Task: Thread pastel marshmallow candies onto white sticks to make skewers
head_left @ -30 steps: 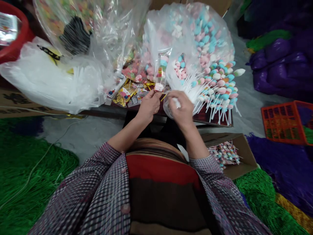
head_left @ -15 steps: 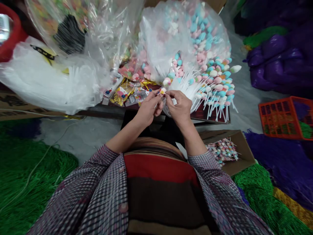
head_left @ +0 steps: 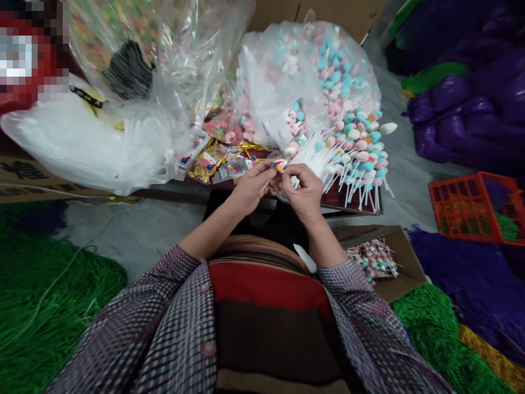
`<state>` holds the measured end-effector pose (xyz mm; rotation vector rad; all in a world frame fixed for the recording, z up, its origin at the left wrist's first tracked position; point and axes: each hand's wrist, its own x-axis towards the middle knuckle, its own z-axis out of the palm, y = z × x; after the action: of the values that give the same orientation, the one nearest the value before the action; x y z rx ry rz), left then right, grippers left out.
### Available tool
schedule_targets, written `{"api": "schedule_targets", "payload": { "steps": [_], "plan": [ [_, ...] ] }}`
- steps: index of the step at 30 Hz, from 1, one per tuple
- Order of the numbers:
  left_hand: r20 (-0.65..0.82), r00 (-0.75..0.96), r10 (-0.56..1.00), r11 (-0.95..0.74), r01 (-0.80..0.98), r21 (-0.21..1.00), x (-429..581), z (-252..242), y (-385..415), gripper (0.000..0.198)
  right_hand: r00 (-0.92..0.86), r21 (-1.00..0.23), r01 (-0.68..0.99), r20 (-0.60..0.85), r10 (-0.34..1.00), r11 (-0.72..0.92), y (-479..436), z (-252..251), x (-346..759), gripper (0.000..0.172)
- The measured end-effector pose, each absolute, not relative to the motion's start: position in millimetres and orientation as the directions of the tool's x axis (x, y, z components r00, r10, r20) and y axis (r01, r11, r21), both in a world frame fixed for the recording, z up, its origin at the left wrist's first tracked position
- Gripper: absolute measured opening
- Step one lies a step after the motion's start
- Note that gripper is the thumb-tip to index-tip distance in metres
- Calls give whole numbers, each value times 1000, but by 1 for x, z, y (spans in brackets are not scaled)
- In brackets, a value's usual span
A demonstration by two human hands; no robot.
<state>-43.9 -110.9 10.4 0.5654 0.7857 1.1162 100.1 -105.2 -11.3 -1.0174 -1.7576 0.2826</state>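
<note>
Head view: holding a small clear wrapper with a coloured print [head_left: 278, 164] in the left hand [head_left: 251, 189], with thumb and forefinger pressed together on it. Curling the right hand [head_left: 303, 189] narrowly at the other side of that wrapper, with fingertips beside it or touching it; cannot tell for certain about a pinch there. Have a pink-and-white sweet [head_left: 291, 149] just beyond the fingertips; cannot tell its being inside the wrapper from its lying behind it. Gripping all this at the near edge of a dark red table [head_left: 335, 201].

Can see printed packets with gold ties [head_left: 208, 163] just left of the grip, and farther left a heaped white plastic bag [head_left: 102, 145]. Beyond that, find a striped dark bundle [head_left: 129, 69] against a clear bag of multicoloured sweets [head_left: 88, 33]. Straight beyond the grip, see a big clear bag of pink, blue and white sweets [head_left: 340, 65]. Near the right hand, have a spread of white sticks [head_left: 314, 156], and right of those a pile of sweets on sticks [head_left: 363, 145].

Below and right of the grip, see an open cardboard box [head_left: 406, 262] with small wrapped sweets [head_left: 375, 260] in it. Well apart to the right, notice an orange crate [head_left: 459, 205].
</note>
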Motion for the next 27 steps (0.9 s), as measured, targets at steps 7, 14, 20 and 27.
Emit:
{"api": "schedule_targets", "payload": {
  "steps": [7,14,20,27],
  "plan": [
    [-300,340,891,451,-598,663,-48,16,-114,8,-51,-751,417,543,838,512,-110,-5,101,9],
    [-250,100,963,268,-429,863,-50,-5,-106,13,-127,-737,542,403,907,403,-107,-8,102,10],
    [-217,40,975,218,-334,917,-49,-12,-104,19,-30,-802,486,383,923,348,-104,-17,101,20],
    [-207,36,978,208,-323,923,-45,-12,-102,19,-59,-745,539,433,900,394,-99,-22,103,16]
  ]
}}
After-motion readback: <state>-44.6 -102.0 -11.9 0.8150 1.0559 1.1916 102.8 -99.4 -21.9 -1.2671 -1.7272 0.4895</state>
